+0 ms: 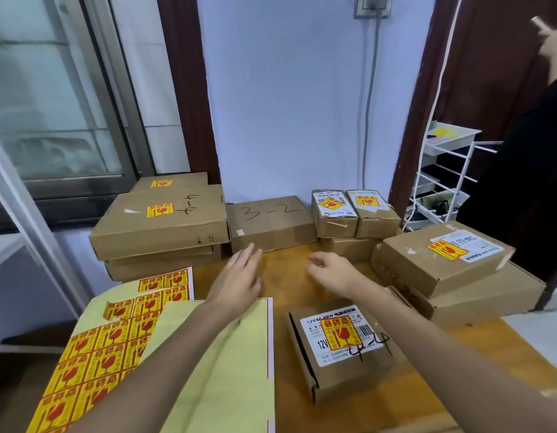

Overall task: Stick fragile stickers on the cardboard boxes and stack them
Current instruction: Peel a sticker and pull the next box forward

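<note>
A plain cardboard box marked "3-2" sits at the back of the wooden table, with no sticker on its top. My left hand hovers just in front of it, fingers straight and empty. To its right my right hand also holds nothing, its fingers loosely curled. A small box bearing a red-and-yellow fragile sticker lies near me under my right forearm. A sheet of fragile stickers lies at the near left, partly covered by a bare yellow backing sheet.
Stickered boxes are stacked at the back left and at the right. Two small stickered boxes stand on another box behind. A white wire rack and a person in black are at the far right.
</note>
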